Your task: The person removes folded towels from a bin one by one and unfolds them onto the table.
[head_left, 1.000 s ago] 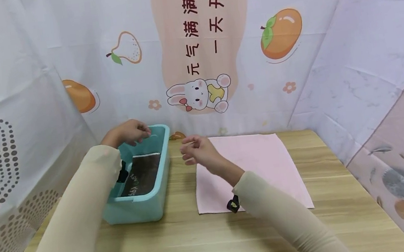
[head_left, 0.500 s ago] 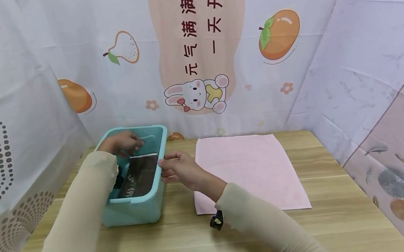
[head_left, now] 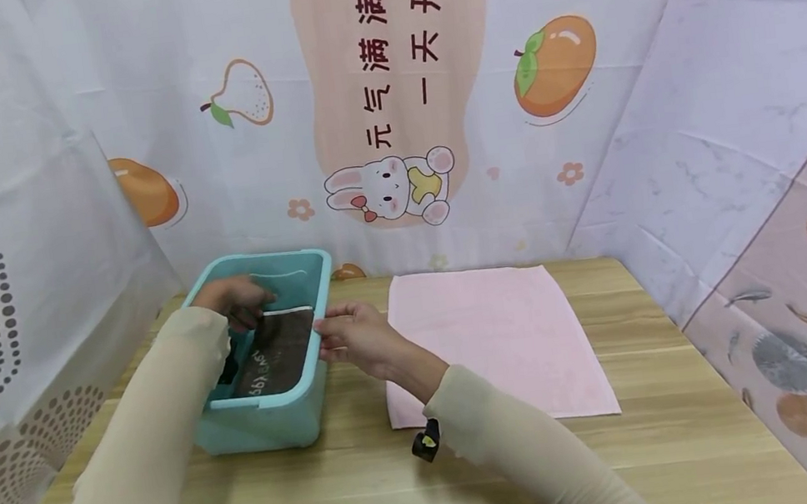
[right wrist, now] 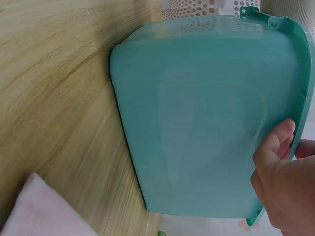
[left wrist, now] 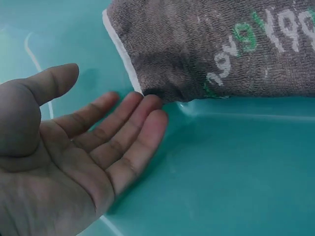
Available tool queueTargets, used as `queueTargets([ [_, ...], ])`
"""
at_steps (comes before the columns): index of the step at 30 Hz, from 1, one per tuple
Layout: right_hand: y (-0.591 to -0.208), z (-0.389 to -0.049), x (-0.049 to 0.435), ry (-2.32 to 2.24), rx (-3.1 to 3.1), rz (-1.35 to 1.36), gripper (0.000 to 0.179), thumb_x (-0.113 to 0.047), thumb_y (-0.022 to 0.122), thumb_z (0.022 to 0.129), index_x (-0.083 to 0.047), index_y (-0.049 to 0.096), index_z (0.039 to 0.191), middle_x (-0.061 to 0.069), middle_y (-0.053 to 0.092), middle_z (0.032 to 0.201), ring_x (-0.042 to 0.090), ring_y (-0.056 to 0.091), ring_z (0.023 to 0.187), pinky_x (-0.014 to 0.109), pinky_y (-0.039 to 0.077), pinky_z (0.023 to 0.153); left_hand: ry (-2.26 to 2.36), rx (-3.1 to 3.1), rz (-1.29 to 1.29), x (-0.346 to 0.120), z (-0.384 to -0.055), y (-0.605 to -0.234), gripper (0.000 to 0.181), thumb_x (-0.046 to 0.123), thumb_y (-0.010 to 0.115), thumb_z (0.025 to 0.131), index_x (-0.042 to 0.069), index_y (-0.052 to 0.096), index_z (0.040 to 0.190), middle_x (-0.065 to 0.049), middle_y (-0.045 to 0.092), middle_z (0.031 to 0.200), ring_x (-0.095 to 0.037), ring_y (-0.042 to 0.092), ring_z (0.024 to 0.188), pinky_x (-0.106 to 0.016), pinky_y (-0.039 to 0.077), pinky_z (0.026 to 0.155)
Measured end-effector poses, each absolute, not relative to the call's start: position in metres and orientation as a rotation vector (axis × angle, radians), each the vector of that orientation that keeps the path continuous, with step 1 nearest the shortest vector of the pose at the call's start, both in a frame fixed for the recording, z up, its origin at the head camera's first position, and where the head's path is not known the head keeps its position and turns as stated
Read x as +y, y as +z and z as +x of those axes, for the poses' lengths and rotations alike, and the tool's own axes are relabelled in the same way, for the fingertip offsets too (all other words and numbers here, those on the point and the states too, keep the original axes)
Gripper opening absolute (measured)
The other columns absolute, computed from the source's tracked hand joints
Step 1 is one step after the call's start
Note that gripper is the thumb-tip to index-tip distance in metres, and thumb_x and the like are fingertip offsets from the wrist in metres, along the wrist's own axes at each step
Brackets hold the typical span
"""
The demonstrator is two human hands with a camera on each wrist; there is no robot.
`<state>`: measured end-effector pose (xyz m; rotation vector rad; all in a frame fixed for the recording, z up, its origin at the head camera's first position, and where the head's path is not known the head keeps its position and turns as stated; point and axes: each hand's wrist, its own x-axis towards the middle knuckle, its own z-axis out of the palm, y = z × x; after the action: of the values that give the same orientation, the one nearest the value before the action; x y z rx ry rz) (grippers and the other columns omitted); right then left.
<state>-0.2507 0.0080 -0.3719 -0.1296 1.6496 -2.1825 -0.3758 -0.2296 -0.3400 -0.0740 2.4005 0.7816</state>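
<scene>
A teal plastic storage bin (head_left: 251, 426) stands at the left of the table. Folded inside it lies a dark brown towel (head_left: 282, 355) with a white edge and green and white lettering (left wrist: 246, 39). My left hand (head_left: 235, 299) is down in the bin, palm visible in the left wrist view; its relaxed fingers (left wrist: 142, 142) touch the towel's corner, and the thumb stays apart from the cloth. At the bin's right side my right hand (head_left: 363, 341) grips the rim, with fingers (right wrist: 278, 140) curled beneath it and the thumb on the other side.
A pink towel (head_left: 498, 341) lies spread flat on the wooden table (head_left: 372, 491), right of the bin. Printed curtains (head_left: 477, 108) enclose the back and both sides. A small black device (head_left: 425, 443) hangs at the right wrist.
My left hand has lowered into the bin to the brown towel's corner. The right hand has moved left from over the pink towel and taken hold of the bin's rim.
</scene>
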Motion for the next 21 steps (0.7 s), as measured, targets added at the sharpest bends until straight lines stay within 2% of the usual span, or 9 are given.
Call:
queueTargets([
  [7, -0.373, -0.251, 0.010, -2.193, 1.637, -0.141, 0.020, -0.004, 0.065, 0.099, 0.000, 0.060, 0.118, 0.009, 0.070, 0.093, 0.016, 0.066, 0.076, 0.028, 0.059, 0.070, 0.718, 2.386, -0.080, -0.231, -0.377, -0.340, 0.056, 0.027, 0.043, 0.109, -0.017, 0.037, 0.143, -0.037, 0.049, 0.138, -0.047, 0.059, 0.120, -0.048, 0.057, 0.091],
  [13, -0.377, -0.253, 0.010, -2.199, 1.644, -0.167, 0.017, -0.004, 0.065, 0.099, -0.001, 0.060, 0.115, 0.008, 0.070, 0.092, 0.016, 0.066, 0.076, 0.029, 0.059, 0.071, 0.694, 2.376, -0.101, -0.233, -0.387, -0.349, 0.060, 0.028, 0.050, 0.106, -0.018, 0.037, 0.142, -0.041, 0.047, 0.137, -0.048, 0.061, 0.114, -0.048, 0.058, 0.086],
  [21, -0.377, -0.253, 0.010, -2.201, 1.643, -0.181, 0.018, -0.004, 0.064, 0.100, 0.001, 0.060, 0.116, 0.008, 0.069, 0.092, 0.016, 0.065, 0.076, 0.028, 0.059, 0.070, 0.644, 2.321, -0.130, -0.228, -0.383, -0.349, 0.065, 0.033, 0.053, 0.104, -0.018, 0.037, 0.141, -0.042, 0.046, 0.138, -0.048, 0.058, 0.117, -0.050, 0.056, 0.092],
])
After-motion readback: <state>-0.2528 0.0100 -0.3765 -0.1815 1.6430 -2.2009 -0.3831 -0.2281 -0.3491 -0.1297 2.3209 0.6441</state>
